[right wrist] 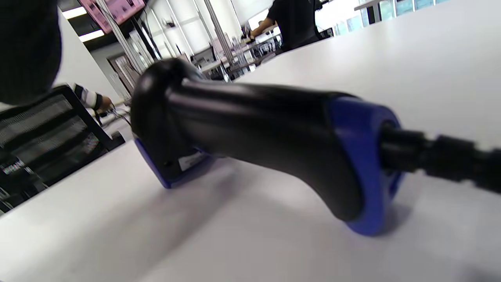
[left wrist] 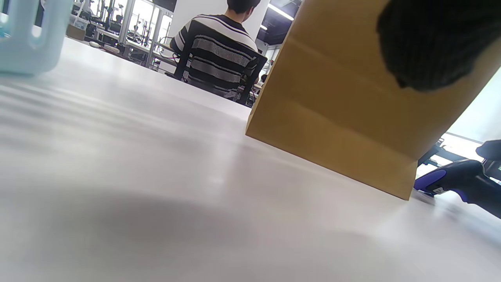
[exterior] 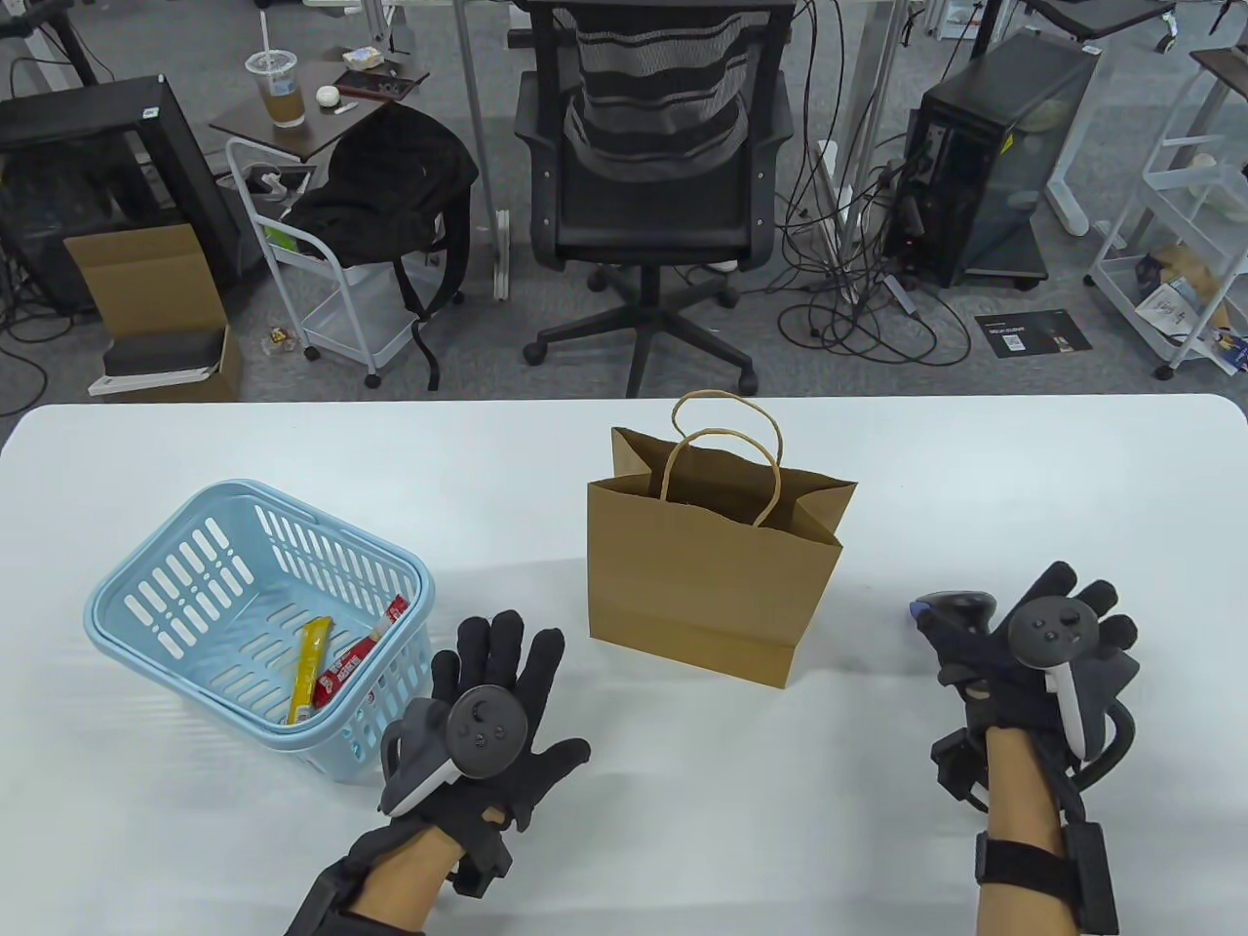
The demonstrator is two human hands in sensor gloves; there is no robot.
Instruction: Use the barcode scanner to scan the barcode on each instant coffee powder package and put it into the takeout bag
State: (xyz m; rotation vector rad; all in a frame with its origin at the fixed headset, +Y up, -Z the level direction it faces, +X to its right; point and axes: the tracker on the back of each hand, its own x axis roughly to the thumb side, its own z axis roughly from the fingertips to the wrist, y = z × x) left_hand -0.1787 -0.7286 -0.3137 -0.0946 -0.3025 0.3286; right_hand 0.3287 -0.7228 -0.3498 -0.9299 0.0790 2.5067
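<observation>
1. While both hands lie low over the white bench (exterior: 624,838), no coffee package is in hand; the work reads as standing between packages or at its start.
2. Left hand (exterior: 487,717): fingers (exterior: 507,648) straight and spread, released, holding nothing. It sits at about 4 o'clock of the blue basket (exterior: 127,609), just beside its near wall. I judge this placement suits a short reach into the basket.
3. Instant coffee powder packages: a yellow stick (exterior: 309,671) and a red-and-white stick (exterior: 356,658) lie flat on the basket floor, close together. Whether they touch cannot be told. No barcode is legible.
4. Right hand (exterior: 1048,648): it rests over the barcode scanner (right wrist: 250,137), which lies on its side on the bench, head towards 9 o'clock, cable trailing from the blue handle end. The table view shows the fingers extended past the tracker. Whether they clasp the handle cannot be told, since the tracker covers the contact.
5. Takeout bag (exterior: 712,575): upright at bench centre, mouth open, handles (exterior: 726,453) raised. It stands between the two hands, at 2 o'clock of the left and 9 o'clock of the right. In my judgement this central station lets either hand drop a scanned package in. Contents not visible.
6. Risk, as judged: the light paper bag may tip if nudged at its rim.
</observation>
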